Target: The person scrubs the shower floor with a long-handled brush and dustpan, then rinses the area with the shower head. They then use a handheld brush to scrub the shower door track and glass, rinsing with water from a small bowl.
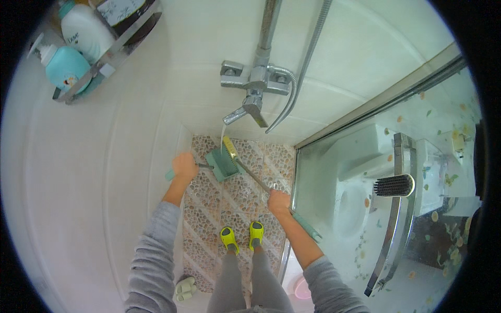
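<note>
My left hand [185,166] is closed around the handle of a green long-handled dustpan [221,162], whose pan is under the tap. A thin stream of water [223,137] runs from the metal spout of the shower mixer tap [235,116] down to the pan. In my right hand [279,202] is the grey shaft of a broom [254,177], its green grip end sticking out behind the hand. The broom's yellow-topped head [230,147] rests against the pan's right edge; its bristles are mostly hidden.
Pebble-patterned tiles [203,219] cover the wet floor. On the right stands a glass shower door with a metal handle [385,234] and a black-bristled brush [394,185]. A corner shelf [117,51] holds bottles. Pale green slippers [186,288] and a pink basin [302,288] lie near my feet.
</note>
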A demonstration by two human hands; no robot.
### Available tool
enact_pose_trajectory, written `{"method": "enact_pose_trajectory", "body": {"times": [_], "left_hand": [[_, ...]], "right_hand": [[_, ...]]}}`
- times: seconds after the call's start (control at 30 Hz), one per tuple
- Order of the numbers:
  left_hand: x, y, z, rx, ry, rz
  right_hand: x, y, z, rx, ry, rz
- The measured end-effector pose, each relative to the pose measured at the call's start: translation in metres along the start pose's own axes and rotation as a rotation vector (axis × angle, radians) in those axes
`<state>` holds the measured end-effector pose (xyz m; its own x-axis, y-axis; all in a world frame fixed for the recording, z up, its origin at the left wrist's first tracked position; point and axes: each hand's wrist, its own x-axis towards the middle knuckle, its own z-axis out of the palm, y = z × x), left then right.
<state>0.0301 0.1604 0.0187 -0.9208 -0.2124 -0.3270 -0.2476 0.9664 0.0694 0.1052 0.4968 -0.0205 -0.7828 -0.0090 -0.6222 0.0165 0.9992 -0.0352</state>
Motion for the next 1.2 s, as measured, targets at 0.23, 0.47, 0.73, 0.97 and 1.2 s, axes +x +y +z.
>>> {"method": "enact_pose_trajectory", "body": {"times": [0.23, 0.47, 0.73, 0.97, 1.2], "left_hand": [[-0.023, 0.028, -0.052, 0.012, 0.639, 0.332], [0.012, 0.154, -0.091, -0.703, 0.198, 0.609], [0.038, 0.187, -0.072, -0.761, 0.365, 0.533], [-0.008, 0.098, -0.057, -0.646, 0.379, 0.545], [-0.013, -0.066, -0.029, -0.152, 0.034, 0.134]], "right_hand": [[0.022, -0.053, -0.019, 0.094, -0.005, -0.024], [0.012, -0.051, -0.032, 0.063, -0.039, -0.084], [0.008, -0.025, -0.017, 0.051, 0.028, -0.057], [-0.005, 0.001, -0.003, 0.037, 0.002, 0.056], [-0.028, 0.022, 0.050, 0.200, 0.063, 0.243]]}}
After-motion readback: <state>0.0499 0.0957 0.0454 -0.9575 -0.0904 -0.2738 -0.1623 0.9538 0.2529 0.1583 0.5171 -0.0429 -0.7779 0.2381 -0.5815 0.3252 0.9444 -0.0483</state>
